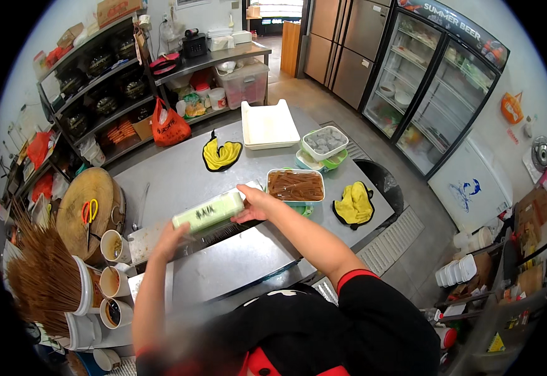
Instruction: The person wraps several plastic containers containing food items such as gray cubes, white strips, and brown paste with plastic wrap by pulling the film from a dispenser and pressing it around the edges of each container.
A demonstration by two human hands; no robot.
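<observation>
Between my hands is a pale green lidded plastic container [210, 217], tilted, with dark handwriting on its side. My right hand [256, 203] grips its right end. My left hand [171, 238], slightly blurred, holds its left end. Below the container a dark slot [226, 237] runs along the steel worktop [179, 181], partly hidden by it. Just right of my right hand stands a white-rimmed tub of brown strips [296, 185]. Behind that tub, a container of grey pieces [325, 142] rests on other green and white containers.
Yellow cloths [222, 156] [354, 203] and a white tray [269, 126] lie on the worktop. At left are a round chopping block [78, 192] with scissors [89, 217], cups of sauce [115, 283] and a bucket of thin skewers [43, 272]. Glass-door fridges [428, 80] stand at the back right.
</observation>
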